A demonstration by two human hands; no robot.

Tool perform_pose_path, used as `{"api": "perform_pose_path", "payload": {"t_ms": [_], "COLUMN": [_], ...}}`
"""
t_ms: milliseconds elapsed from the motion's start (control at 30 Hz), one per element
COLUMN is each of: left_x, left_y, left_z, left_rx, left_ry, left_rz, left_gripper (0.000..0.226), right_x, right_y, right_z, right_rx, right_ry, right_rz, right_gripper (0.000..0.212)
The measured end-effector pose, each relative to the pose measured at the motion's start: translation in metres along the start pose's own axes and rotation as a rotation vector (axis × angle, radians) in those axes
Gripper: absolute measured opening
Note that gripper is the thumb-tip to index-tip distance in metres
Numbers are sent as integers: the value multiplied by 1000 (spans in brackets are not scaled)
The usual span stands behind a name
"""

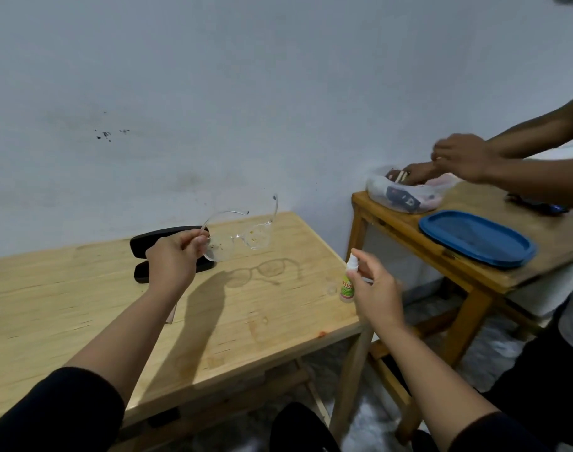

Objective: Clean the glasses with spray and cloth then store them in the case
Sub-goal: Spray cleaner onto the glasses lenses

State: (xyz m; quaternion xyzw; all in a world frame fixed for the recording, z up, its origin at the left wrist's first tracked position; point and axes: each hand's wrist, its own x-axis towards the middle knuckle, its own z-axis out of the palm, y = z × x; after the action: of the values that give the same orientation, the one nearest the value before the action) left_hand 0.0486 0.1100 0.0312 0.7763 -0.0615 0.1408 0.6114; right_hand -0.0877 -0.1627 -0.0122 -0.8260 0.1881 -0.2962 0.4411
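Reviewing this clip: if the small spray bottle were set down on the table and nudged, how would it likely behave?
The spray bottle, held in the right hand, looks tall and narrow, so it would probably tip easily. Its round body suggests it would roll toward the table edge once down. It seems small and plastic, so likely light.

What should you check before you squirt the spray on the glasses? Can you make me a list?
1. Glasses held firmly: ok, the left hand pinches one corner, above the table.
2. Spray bottle gripped: ok, in the right hand.
3. Nozzle aimed at the lenses: ok, it points toward them, roughly.
4. Lenses need cleaning: ok, specks show on them.
5. Case open and ready: ok, it lies open behind the left hand.
6. Cloth within reach: cannot tell, none clearly visible.
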Motion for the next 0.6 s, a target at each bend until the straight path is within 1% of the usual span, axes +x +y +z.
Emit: {"api": "perform_pose_path", "payload": {"t_ms": [167, 300, 467, 600], "left_x": [-2, -1, -1, -3], "left_y": [4, 5, 12, 20], "left_z": [2, -4, -13, -26], "left_rx": [32, -12, 46, 18], "left_ry": [13, -4, 24, 54], "left_rz": [4, -8, 32, 46], "left_gripper": [16, 15, 16, 18], "right_x": [1, 4, 13, 24], "right_y": [-1, -5, -18, -38], "right_z": [-2, -4, -7, -4], "right_rx": [-116, -191, -370, -505], "right_ry": [-38, -80, -116, -156], "right_rz": [-59, -83, -165, -242], "right_gripper": [39, 42, 47, 49]}}
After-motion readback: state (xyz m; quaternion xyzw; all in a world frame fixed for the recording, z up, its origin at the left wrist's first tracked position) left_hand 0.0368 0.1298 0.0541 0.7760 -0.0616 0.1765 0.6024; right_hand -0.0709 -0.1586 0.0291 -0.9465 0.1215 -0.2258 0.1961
